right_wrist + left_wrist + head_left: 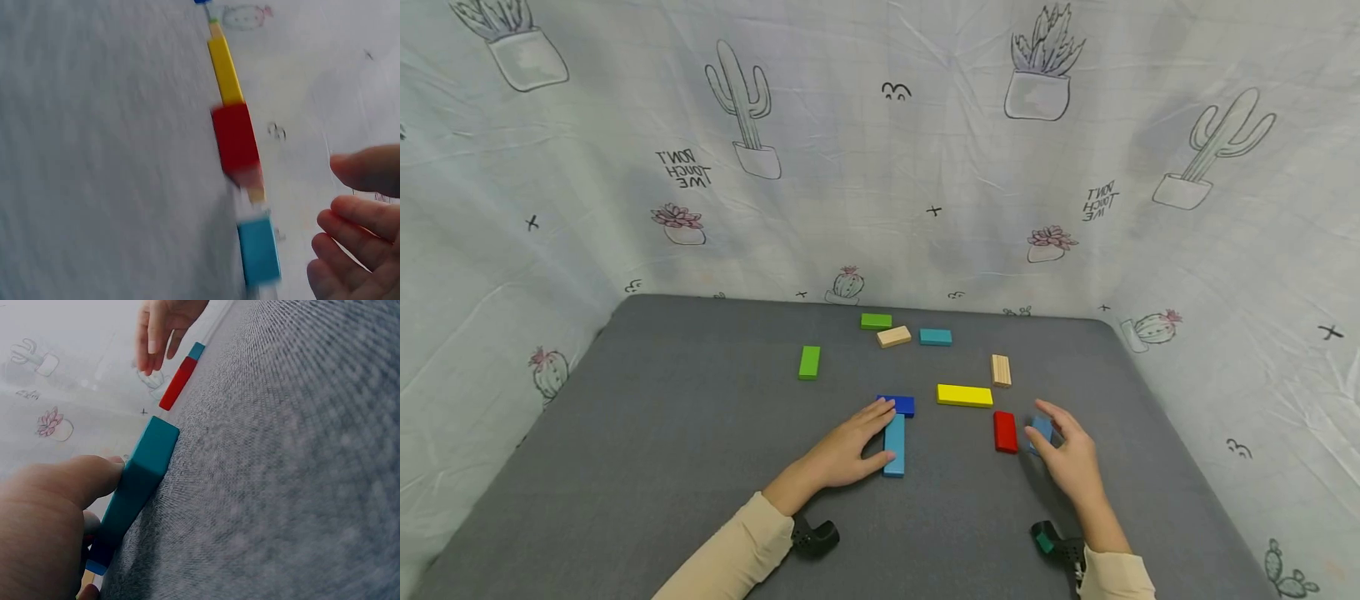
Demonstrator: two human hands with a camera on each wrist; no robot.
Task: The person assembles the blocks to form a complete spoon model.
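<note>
My left hand (844,451) rests by a long light blue block (894,450), its thumb touching the block's side near the front end. Its fingertips lie over the left part of a dark blue block (904,407) set crosswise at the far end. In the left wrist view the thumb tip meets the side of the long block (140,472). My right hand (1072,465) hovers over a short blue block (1041,432), thumb and fingers spread apart. The right wrist view shows a gap between that hand and the short block (259,251). A red block (1005,432) lies just left of it.
A yellow block (964,396) and a wooden block (1001,371) lie beyond the red one. Farther back are a teal block (936,337), another wooden block (893,337) and two green blocks (808,363). A patterned curtain (865,167) surrounds the grey table (662,433).
</note>
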